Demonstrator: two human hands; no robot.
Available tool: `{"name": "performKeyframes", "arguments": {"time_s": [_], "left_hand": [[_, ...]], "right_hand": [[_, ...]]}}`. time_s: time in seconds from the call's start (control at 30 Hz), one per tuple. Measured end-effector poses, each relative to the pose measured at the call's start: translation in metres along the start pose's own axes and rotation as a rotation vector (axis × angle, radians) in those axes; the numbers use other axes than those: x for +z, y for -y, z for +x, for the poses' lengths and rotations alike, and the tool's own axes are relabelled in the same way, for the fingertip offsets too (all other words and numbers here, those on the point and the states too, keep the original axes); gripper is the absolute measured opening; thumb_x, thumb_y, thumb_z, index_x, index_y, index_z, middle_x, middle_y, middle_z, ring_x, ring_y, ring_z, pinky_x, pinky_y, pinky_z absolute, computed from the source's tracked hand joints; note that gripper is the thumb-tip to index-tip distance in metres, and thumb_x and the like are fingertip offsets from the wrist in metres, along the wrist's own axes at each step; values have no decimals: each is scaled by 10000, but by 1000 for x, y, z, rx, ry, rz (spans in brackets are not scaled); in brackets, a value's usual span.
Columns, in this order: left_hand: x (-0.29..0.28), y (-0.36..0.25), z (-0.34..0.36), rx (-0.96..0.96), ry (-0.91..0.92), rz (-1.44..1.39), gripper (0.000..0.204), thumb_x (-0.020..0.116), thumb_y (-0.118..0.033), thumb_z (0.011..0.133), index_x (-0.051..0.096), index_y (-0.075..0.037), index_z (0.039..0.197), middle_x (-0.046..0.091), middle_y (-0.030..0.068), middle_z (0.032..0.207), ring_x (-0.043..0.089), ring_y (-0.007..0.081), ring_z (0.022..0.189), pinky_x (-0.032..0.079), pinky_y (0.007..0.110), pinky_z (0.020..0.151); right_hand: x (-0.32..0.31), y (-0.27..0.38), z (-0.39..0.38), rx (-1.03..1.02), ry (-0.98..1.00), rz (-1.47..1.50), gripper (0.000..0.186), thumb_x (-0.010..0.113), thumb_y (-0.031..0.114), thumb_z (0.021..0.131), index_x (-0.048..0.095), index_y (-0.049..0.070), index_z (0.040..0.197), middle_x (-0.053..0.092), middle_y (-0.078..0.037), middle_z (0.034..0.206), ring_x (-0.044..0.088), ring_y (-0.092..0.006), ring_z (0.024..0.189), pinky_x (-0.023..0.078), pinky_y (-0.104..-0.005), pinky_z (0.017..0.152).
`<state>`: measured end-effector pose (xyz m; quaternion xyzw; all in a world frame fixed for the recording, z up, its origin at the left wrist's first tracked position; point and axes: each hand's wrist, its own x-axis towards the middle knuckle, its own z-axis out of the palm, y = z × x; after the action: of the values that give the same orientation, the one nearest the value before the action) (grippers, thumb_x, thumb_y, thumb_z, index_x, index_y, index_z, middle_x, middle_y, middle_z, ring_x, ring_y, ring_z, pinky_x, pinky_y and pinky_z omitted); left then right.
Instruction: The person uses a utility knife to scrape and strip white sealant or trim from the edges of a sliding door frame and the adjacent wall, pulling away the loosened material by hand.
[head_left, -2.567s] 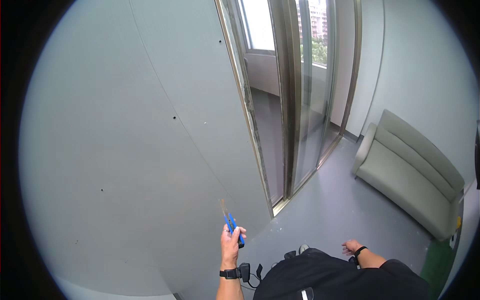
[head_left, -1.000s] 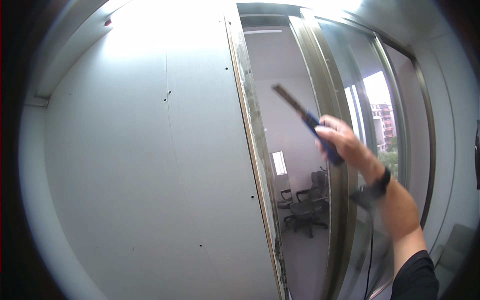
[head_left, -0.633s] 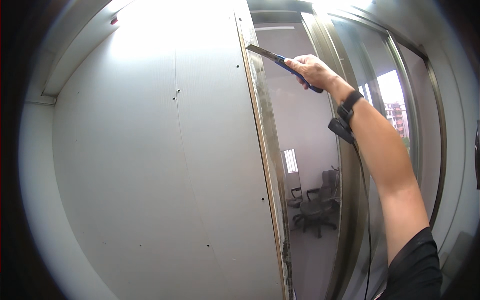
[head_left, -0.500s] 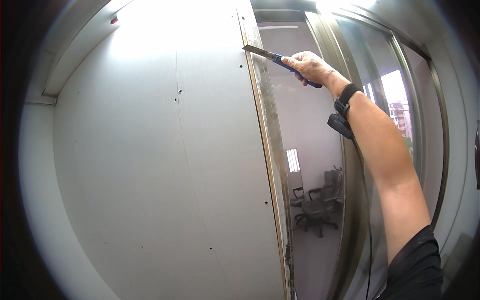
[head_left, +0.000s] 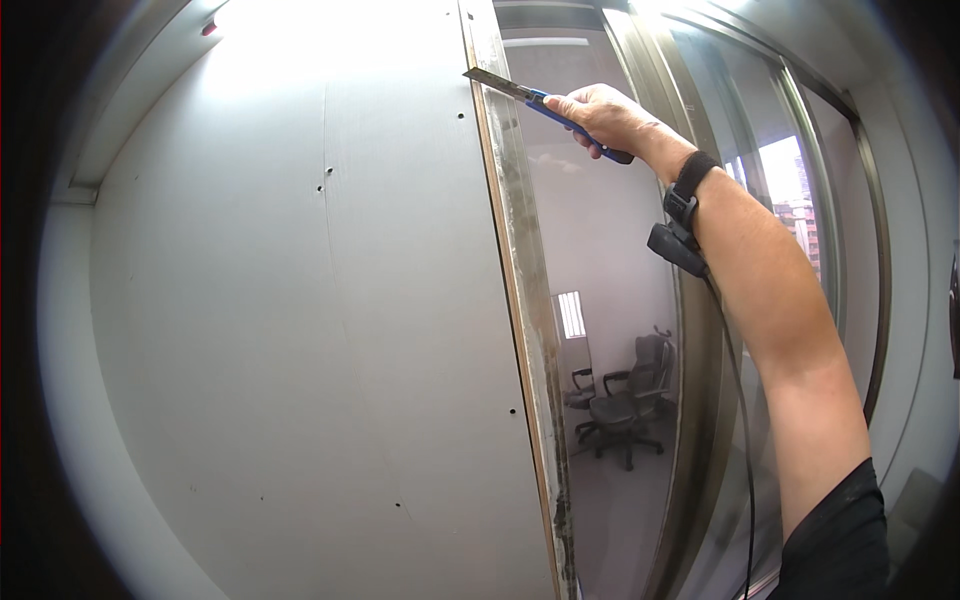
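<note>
My right hand [head_left: 598, 118] is raised at the upper right of centre, closed round the blue handle of a utility knife [head_left: 570, 122]. The knife's long blade is out and points up and left. Its tip meets or lies just in front of the right edge of a large pale wall panel [head_left: 300, 300]; actual contact I cannot tell. Along that edge runs a thin brown strip [head_left: 519, 345], with a smeared greyish metal frame [head_left: 530, 290] beside it. My left hand does not show.
Several small dark holes dot the panel. Right of the frame, glass [head_left: 610, 230] shows a black office chair [head_left: 628, 395]. A metal window frame [head_left: 690, 400] stands behind my arm. From a black device [head_left: 676, 248] strapped to my wrist, a cable [head_left: 742, 420] hangs down.
The view has shifted slightly, so the panel edge and chair sit farther left. My right hand and the knife appear slightly higher and farther left, the blade still at the panel's edge.
</note>
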<state>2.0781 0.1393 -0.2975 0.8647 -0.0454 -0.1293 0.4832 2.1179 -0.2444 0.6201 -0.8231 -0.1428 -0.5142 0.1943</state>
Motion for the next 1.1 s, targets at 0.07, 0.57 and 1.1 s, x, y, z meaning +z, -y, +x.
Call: {"name": "performKeyframes", "arguments": {"time_s": [0.07, 0.57, 1.1], "left_hand": [[-5, -16, -10, -19, 18, -51, 630, 597, -397, 945, 385, -90, 1453, 641, 208, 1191, 598, 276, 1140, 441, 393, 982], [12, -8, -29, -15, 43, -149, 583, 602, -314, 956, 390, -98, 1453, 676, 187, 1133, 619, 216, 1054, 456, 370, 938], [8, -47, -58, 202, -77, -195, 550, 618, -262, 930, 466, 36, 1367, 455, 43, 610, 412, 130, 556, 389, 352, 491]], "right_hand": [[2, 1, -2, -5, 3, 8, 497, 524, 495, 969, 519, 88, 682, 498, 6, 569, 495, -75, 447, 451, -242, 435], [-1, -5, -21, 22, 99, -5, 487, 528, 477, 972, 525, 81, 689, 505, 2, 564, 497, -72, 439, 432, -229, 413], [22, -15, -110, 151, 237, -26, 451, 539, 456, 972, 562, 73, 736, 478, 16, 510, 471, -80, 424, 412, -250, 423]]}}
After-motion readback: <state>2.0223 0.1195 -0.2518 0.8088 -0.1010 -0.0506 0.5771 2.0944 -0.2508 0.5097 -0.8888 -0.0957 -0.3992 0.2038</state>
